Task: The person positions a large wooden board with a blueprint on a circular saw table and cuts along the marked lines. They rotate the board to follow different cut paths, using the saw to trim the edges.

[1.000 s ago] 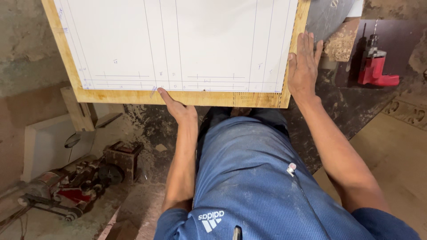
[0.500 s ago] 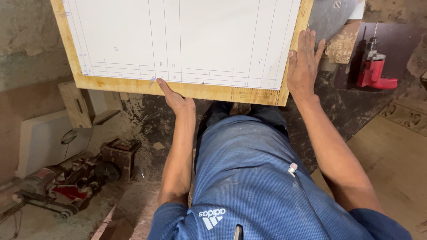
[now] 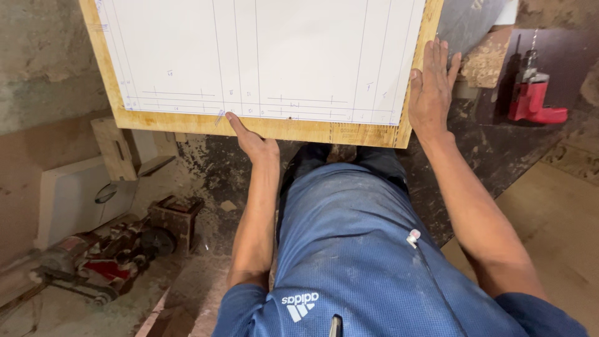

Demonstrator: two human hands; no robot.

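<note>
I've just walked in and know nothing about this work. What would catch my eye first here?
A big wooden board faced with white sheet ruled in thin pencil lines fills the top of the view. The left hand points a finger at its lower edge, and the right hand lies flat against its right edge. A red power drill stands far right, and a dusty power tool lies on the floor at lower left.
</note>
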